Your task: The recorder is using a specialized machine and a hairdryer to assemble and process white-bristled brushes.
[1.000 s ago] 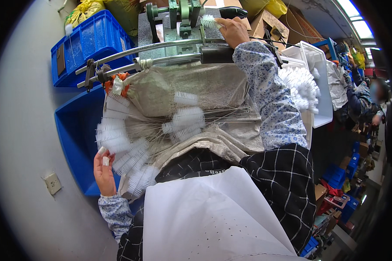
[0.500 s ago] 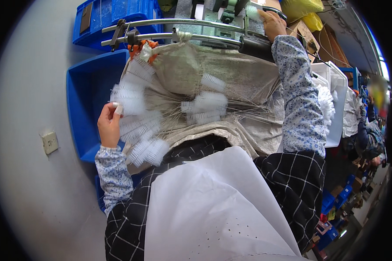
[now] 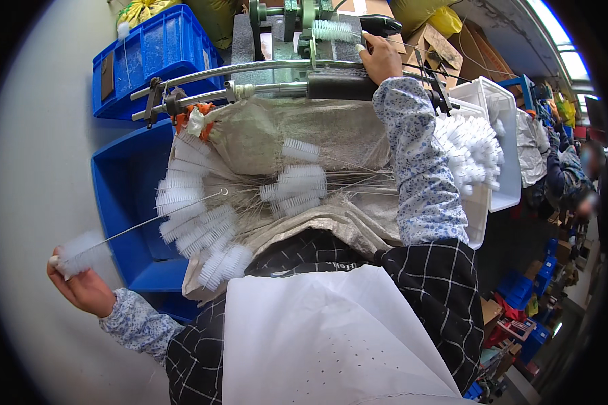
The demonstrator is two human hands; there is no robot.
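Observation:
Out at the far left, my left hand (image 3: 84,289) pinches a white-bristled bottle brush (image 3: 91,248) by its bristle end. Its thin wire stem points right and ends in a small loop above the pile. Up at the machine (image 3: 309,48), my right hand (image 3: 383,61) is closed near a second bottle brush (image 3: 334,30), whose bristles lie among the green metal parts. A wire runs out to the right of that hand. On the sacking (image 3: 297,121) in front of me, several more brushes (image 3: 182,196) fan out on the left, with another bunch (image 3: 296,183) in the middle.
Two metal rails (image 3: 250,69) with clamps and a black cylinder (image 3: 338,84) cross in front of the machine. Blue bins (image 3: 108,182) stand at the left beside the wall. White tubs (image 3: 483,202) at the right hold many brushes (image 3: 469,152). A person (image 3: 571,165) is farther right.
My left hand has lifted a brush off the left pile and swung it out left, toward the wall. My right hand stays at the machine by the other brush. The whole view has shifted somewhat.

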